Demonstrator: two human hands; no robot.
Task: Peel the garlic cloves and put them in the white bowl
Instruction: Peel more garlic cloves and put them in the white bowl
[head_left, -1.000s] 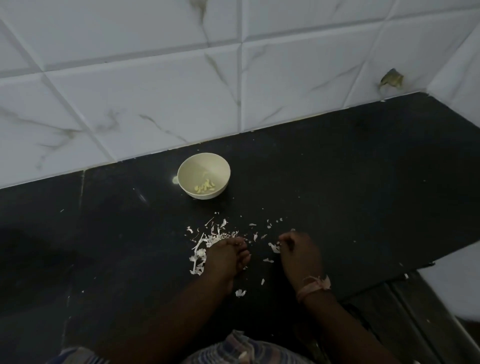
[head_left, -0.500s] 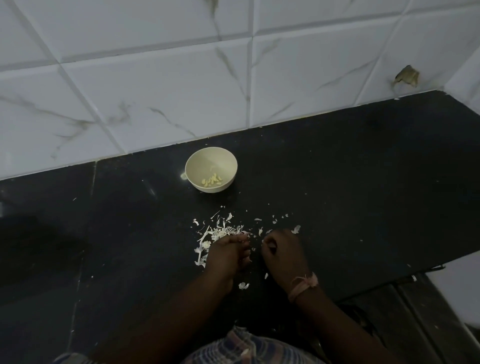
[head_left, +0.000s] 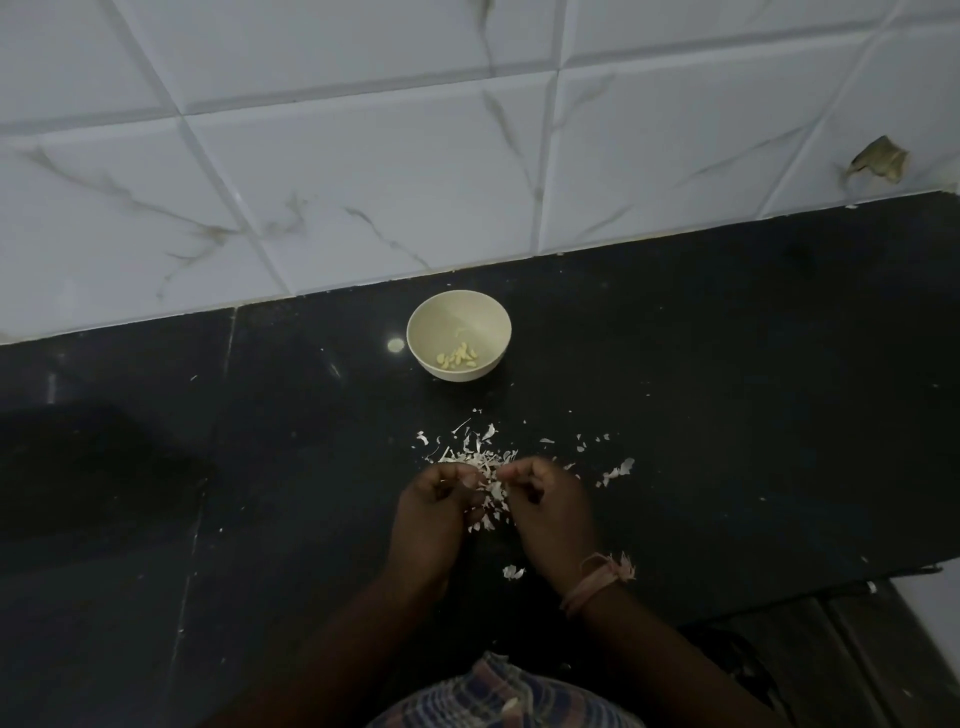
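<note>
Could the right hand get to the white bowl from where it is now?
Probably yes. The right hand sits just in front of the white bowl, with only loose garlic peels on the dark counter between them, nothing standing in the way.

Both forearms reach forward from the bottom edge and converge. Left hand (head_left: 434, 501) and right hand (head_left: 545, 501) sit side by side, fingertips nearly meeting at the front. Both have fingers curled inward, thumbs tucked toward the gap between them. What they pinch is too dark to tell. Right wrist wears a thread band (head_left: 592, 579).
</note>
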